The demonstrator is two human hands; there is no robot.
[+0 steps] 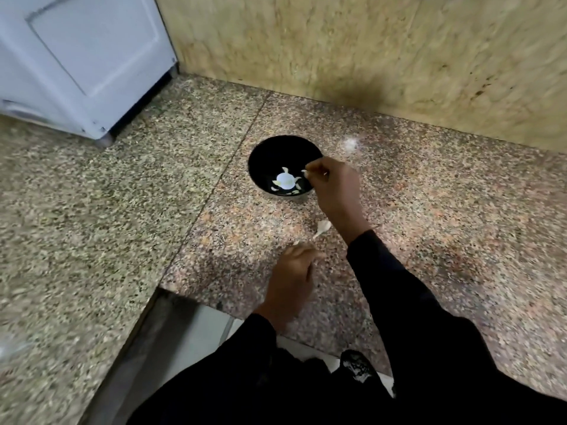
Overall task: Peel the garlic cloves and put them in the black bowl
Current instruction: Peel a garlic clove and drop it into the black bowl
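Note:
A black bowl (pixel 276 151) sits on the speckled granite counter (pixel 429 210), with several pale peeled cloves (pixel 285 171) lying around a white glare spot at its bottom. My right hand (pixel 334 191) reaches over the bowl's right rim, fingertips pinched on a small pale garlic clove (pixel 304 172). An unpeeled piece of garlic (pixel 322 227) lies on the counter between my hands. My left hand (pixel 291 280) rests near the counter's front edge, fingers curled around a small pale scrap of garlic skin (pixel 296 243) at its fingertips.
A white appliance (pixel 86 62) stands at the back left on the lighter counter slab. A beige stone wall (pixel 368 50) runs behind the bowl. The counter's front edge drops to a tiled floor (pixel 196 332) below my black sleeves.

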